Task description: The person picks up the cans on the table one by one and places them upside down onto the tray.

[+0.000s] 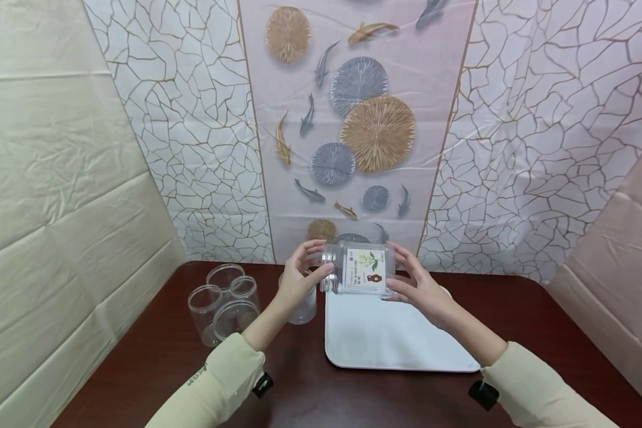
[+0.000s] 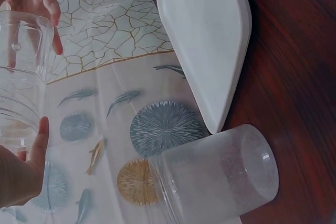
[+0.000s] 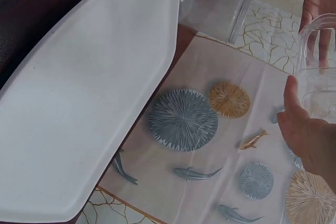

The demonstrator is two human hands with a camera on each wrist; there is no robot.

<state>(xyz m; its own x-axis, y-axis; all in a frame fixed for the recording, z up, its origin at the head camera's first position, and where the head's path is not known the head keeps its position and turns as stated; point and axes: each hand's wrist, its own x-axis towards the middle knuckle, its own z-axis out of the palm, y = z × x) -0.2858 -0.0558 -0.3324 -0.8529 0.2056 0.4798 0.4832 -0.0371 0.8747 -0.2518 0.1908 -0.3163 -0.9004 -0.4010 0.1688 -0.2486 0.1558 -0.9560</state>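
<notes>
A clear plastic jar (image 1: 366, 270) with a printed plant label lies on its side in the air, held between both hands. Around its threaded, lidless mouth, my left hand (image 1: 302, 276) grips with thumb and fingers. My right hand (image 1: 418, 288) holds the base end, thumb in front and fingers behind. The jar's bottom part shows in the left wrist view, cut off by the frame's edge beside the left hand (image 2: 21, 174). In the right wrist view the right hand (image 3: 310, 135) is against the clear jar (image 3: 320, 82).
Below the jar lies a white tray (image 1: 396, 348) on the dark red table (image 1: 310, 398). A frosted-looking clear jar (image 1: 302, 309) stands left of the tray, partly behind the left hand. Several clear jars (image 1: 203, 306) cluster farther left. Patterned cloth (image 1: 348, 119) hangs behind.
</notes>
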